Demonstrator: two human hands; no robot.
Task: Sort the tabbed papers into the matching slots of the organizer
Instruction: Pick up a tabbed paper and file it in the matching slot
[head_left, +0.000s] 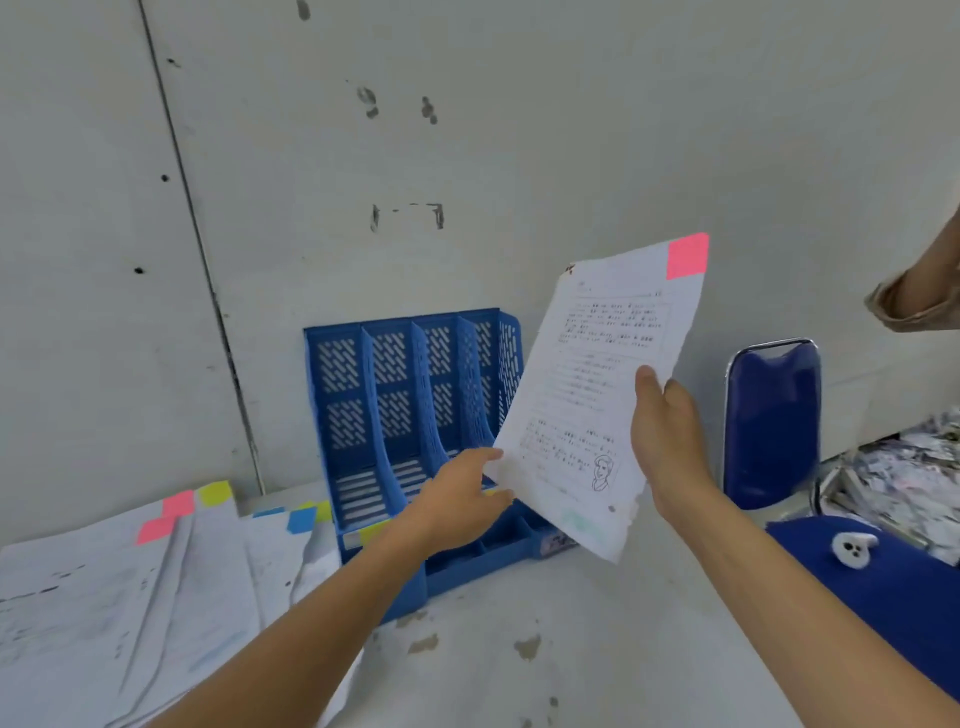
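Desk (524, 691): pale top with scuffed brown marks. Both forearms reach forward over it.

Near left: loose stack of papers (119, 587) lying flat on the desk. Tabs stick out along its far edge, among them a pink one (156, 527), a yellow-green one (215, 492) and a blue one (301, 519).

Near right: blue chair seat (893, 587) with a small white piece (854, 550) on it. The chair back (771, 426) stands upright behind.

Left hand (462, 499): open, fingers loosely extended, fingertips at the lower left edge of the printed sheet (582, 405). Contact looks likely but is not certain.

Right hand (670, 441): grips the sheet's right edge, thumb on the printed face and fingers behind.

The sheet is held in the air, tilted, in front of the right end of the organizer (400, 410). A pink tab (687, 255) sits at its top right corner.

Organizer: blue plastic with four upright slots, standing on the desk against the wall (467, 130). All visible slots are bare. A yellow-green label (374, 532) shows on the front rim.

Far right: a heap of paper scraps (909, 478), and another person's tan sleeve (919, 296) at the frame edge.
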